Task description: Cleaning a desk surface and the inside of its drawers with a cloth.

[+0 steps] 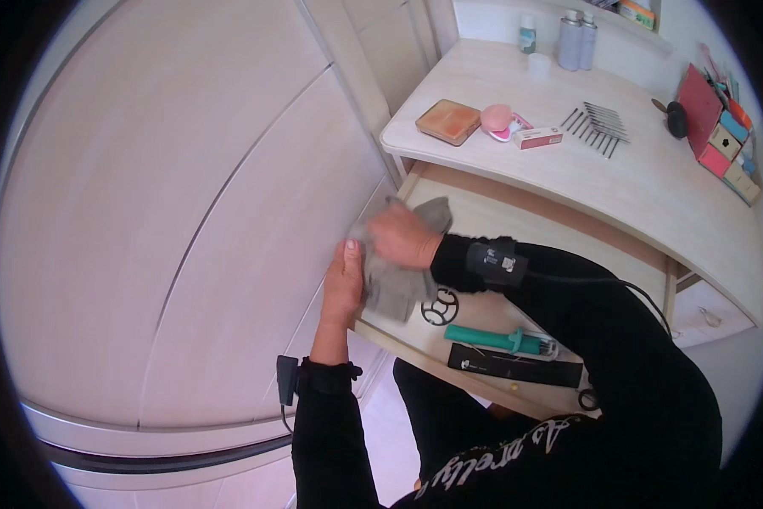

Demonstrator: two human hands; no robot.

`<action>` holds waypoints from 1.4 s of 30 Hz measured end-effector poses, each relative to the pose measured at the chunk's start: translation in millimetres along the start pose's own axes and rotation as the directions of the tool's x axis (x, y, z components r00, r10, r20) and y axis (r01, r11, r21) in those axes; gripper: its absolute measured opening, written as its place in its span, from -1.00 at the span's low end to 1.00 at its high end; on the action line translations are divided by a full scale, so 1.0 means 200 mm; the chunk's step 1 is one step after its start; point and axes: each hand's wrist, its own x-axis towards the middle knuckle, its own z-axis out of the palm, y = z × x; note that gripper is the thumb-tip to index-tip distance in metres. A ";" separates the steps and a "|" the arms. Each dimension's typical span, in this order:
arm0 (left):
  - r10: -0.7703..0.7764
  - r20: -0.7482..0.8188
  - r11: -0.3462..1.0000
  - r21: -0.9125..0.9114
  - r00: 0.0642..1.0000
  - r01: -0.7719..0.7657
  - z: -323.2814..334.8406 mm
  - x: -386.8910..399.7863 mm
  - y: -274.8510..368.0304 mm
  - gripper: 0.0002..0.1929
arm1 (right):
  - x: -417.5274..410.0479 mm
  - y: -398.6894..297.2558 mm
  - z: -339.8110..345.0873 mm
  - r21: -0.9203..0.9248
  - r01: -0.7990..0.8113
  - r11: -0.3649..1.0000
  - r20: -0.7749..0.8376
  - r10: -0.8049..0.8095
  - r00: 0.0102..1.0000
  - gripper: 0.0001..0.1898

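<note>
A grey cloth (391, 289) hangs bunched under my right hand (399, 237), which is closed on it and blurred, over the left side of an open drawer (413, 372). My left hand (343, 280) is at the drawer's left edge, thumb up, beside the cloth; its fingers are mostly hidden, so its grip is unclear. Inside the drawer, near the cloth, lies a black openwork ring (440, 307). Closer to the drawer's front are a green roll-like case (492, 338), a flat black pouch (515, 366) and a small black ring (588, 399).
On the dressing table (661, 184) are an orange-brown compact case (448, 121), a pink round item (497, 119), a small box (538, 138), several thin metal rods (597, 130) and spray cans (570, 41). A pink organizer (699, 114) stands right. A large cabinet door (228, 223) borders the left.
</note>
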 end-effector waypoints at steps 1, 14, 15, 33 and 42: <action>0.153 -0.055 0.963 0.233 0.987 -0.136 0.04 0.02 -0.03 -0.16 | 0.00 0.12 -0.04 -0.160 -0.148 0.976 0.073 0.161 0.984 -0.82; 0.593 0.257 0.597 0.495 0.763 -0.631 0.14 -0.29 0.16 -0.53 | -0.02 0.47 -0.16 -0.070 -0.423 0.904 -0.100 0.415 0.904 -0.64; 0.593 0.260 0.599 0.490 0.762 -0.633 0.18 -0.34 0.18 -0.53 | -0.06 0.45 -0.19 -0.069 -0.392 0.917 0.011 0.394 0.919 -0.69; 0.278 0.213 0.944 -0.239 0.937 -0.226 0.33 0.10 0.70 -0.87 | -0.85 0.30 -0.70 -0.298 -0.190 0.935 0.173 0.249 0.953 -0.70; 0.673 0.082 0.667 0.364 0.735 -0.651 0.40 0.33 0.90 -0.62 | -0.76 0.38 -0.77 -0.242 -0.503 0.830 0.014 0.521 0.853 -0.52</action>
